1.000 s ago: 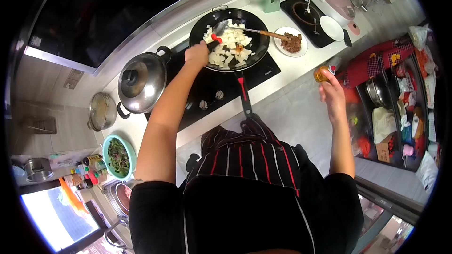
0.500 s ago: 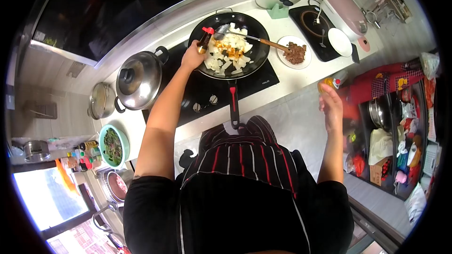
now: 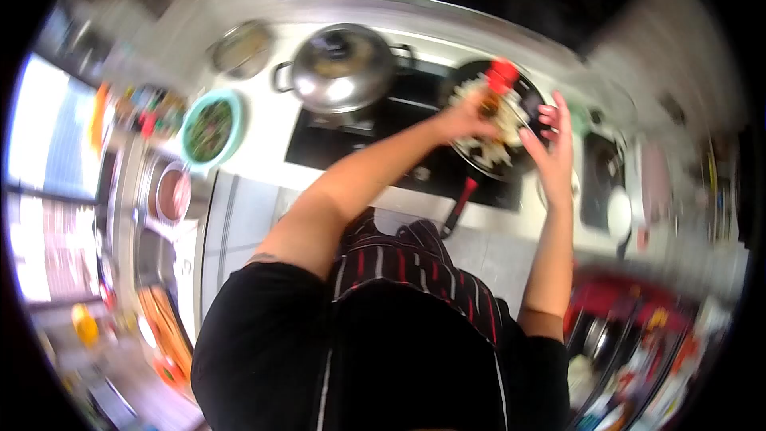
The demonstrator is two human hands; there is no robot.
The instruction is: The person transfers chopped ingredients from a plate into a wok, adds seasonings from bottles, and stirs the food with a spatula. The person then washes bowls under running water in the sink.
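Observation:
My left hand (image 3: 467,117) is wrapped round a dark sauce bottle with a red cap (image 3: 501,76), holding it above the wok (image 3: 530,99). Pale chopped pieces (image 3: 488,152) with brown sauce patches lie in the wok. Its black and red handle (image 3: 460,209) points toward my body. My right hand (image 3: 550,144) is raised at the wok's right side, fingers spread, with nothing visible in it. Motion blurs the bottle and wok, and the ladle can hardly be made out.
Left of the wok stands a lidded steel pot (image 3: 341,72) on the black stove (image 3: 331,144). A turquoise bowl of greens (image 3: 211,129) sits on the left counter, with a glass lid (image 3: 242,49) behind. On the right are a black hot plate (image 3: 602,179) and a white plate (image 3: 619,213).
The view has swung left. My right hand has come from beside the shelf at the right to the wok's edge. My left hand still holds the bottle over the wok.

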